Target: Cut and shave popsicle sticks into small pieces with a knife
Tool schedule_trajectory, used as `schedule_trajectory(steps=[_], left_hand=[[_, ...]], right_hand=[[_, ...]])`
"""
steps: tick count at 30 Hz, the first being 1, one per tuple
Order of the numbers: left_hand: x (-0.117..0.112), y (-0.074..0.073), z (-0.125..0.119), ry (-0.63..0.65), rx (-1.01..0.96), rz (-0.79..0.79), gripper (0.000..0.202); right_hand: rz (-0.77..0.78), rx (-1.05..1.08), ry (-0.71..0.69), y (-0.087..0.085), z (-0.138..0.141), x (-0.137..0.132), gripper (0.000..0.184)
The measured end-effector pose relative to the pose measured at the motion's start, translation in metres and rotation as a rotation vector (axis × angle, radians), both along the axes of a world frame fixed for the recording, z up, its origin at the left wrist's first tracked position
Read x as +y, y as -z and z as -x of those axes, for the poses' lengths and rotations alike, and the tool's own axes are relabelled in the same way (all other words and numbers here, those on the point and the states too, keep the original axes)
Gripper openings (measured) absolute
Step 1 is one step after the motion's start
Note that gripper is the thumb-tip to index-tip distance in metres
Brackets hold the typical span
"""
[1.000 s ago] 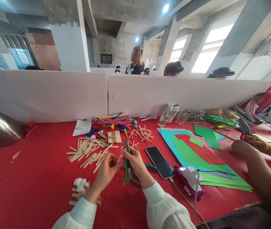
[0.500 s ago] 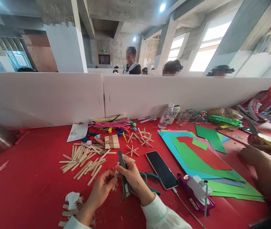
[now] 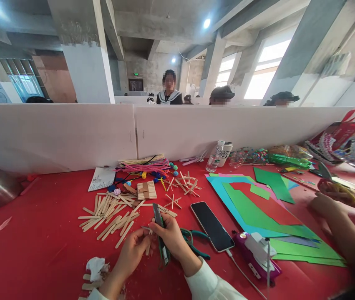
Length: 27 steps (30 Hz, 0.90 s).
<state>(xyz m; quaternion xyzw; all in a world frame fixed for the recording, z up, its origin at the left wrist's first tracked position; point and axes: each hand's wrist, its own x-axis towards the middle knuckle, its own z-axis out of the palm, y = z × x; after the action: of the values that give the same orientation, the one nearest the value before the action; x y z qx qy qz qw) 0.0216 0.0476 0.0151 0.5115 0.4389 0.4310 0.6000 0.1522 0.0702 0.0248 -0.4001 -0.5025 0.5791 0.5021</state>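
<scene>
My right hand [image 3: 171, 234] is closed around a utility knife [image 3: 164, 246] with a green handle, its blade end tilted up and away. Pinched in the fingers of my left hand [image 3: 134, 250] is a small craft stick [image 3: 147, 249], close to the knife; the fingers partly cover it. The exact contact between blade and wood cannot be made out. Just beyond my hands, several loose craft sticks [image 3: 107, 208] lie in a pile. A bundle of craft sticks [image 3: 147, 190] and a crossed-stick star [image 3: 173, 201] are on the red table [image 3: 39, 246].
Teal-handled pliers [image 3: 197, 243] and a phone [image 3: 212, 226] lie right of my hands. Coloured paper sheets [image 3: 246, 208], a purple device [image 3: 257, 258] and a water bottle [image 3: 215, 157] are farther right. Another person's hand [image 3: 327, 208] works at the right edge. A white partition [image 3: 196, 125] stands behind.
The stick in my left fingers has turned, with an end now pointing left. The knife stays in my right hand, shifted slightly. The view has tilted a little upward.
</scene>
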Motion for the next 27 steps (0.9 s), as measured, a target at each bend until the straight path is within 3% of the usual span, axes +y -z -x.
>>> schedule_trajectory(steps=[12,20,27], left_hand=[[0.001,0.002,0.004,-0.01,-0.024,0.006,0.041],[0.001,0.006,0.002,-0.004,0.003,0.029,0.052],[-0.001,-0.005,0.007,0.095,-0.029,0.041,0.043]], right_hand=[[0.007,0.002,0.052,0.006,0.004,-0.002,0.037],[0.033,-0.011,-0.014,0.011,0.009,-0.007,0.038],[-0.045,-0.061,0.123,0.001,0.0,-0.003,0.031]])
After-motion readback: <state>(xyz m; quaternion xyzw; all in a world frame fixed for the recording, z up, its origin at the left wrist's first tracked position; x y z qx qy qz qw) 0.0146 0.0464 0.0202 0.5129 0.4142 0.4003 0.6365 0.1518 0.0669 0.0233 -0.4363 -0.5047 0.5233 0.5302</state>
